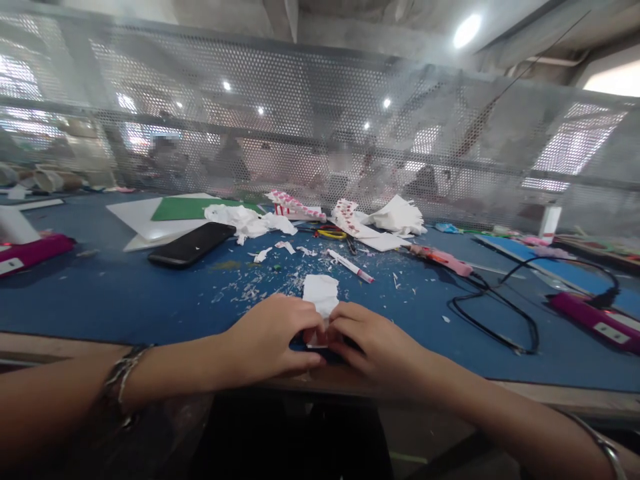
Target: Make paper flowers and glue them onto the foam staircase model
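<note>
We see left hand (273,343) and right hand (373,343), fingers of both pinched onto lower edge of white paper piece (321,293), at near edge of blue table (125,300). Paper small, creased, upper part sticking up free. We judge work midway: paper scraps (250,290) strewn behind, pink-and-white pieces (293,205) piled farther back, this piece plain, not yet like them.
</note>
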`<state>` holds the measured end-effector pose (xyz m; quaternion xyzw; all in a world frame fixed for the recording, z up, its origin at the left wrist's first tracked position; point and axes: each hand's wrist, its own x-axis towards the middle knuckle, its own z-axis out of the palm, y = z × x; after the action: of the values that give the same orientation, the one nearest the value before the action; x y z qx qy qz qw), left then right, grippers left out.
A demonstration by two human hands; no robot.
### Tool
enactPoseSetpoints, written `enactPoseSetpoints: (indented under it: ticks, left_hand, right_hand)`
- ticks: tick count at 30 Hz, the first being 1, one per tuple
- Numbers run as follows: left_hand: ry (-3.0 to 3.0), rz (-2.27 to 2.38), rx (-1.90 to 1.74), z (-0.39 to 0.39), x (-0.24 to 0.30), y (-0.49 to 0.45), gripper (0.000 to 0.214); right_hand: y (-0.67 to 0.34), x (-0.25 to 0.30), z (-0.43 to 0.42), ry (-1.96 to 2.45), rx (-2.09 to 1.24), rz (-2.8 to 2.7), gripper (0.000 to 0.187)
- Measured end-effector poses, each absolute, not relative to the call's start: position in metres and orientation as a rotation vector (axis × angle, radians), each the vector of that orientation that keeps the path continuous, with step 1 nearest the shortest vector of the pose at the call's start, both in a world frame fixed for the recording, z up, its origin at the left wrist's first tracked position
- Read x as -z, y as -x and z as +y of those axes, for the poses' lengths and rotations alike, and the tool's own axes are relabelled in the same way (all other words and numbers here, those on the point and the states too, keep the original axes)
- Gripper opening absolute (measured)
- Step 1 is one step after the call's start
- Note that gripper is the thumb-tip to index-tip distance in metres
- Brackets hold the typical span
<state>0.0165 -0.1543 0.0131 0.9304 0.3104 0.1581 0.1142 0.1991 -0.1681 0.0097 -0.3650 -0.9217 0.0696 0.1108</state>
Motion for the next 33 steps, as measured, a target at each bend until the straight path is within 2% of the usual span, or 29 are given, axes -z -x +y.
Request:
enactPoseSetpoints:
  ticks: [15, 19, 24, 33]
  left_hand:
    - [-2.755, 1.093, -0.404, -0.153, -0.013, -0.018, 0.012]
    - [-2.807, 0.986, -0.425, -0.154, -0.018, -0.021, 0.008]
    - [-3.069, 0.86, -0.285, -0.156, -0.024, -0.026, 0.008]
    - [-3.041, 0.967, -0.334, -0.154, -0.025, -0.032, 0.017]
  right_hand:
    - [-0.201, -0.012, -0.164, 1.188, -0.196, -2.644, 0.012]
    - [-0.201, -0.013, -0.163, 1.199, -0.19, -2.61, 0.009]
    - [-0.203, -0.012, -0.165, 1.069, -0.122, -2.617, 0.01]
    - [-0.208, -0.017, -0.161, 0.88, -0.47, -2.577, 0.007]
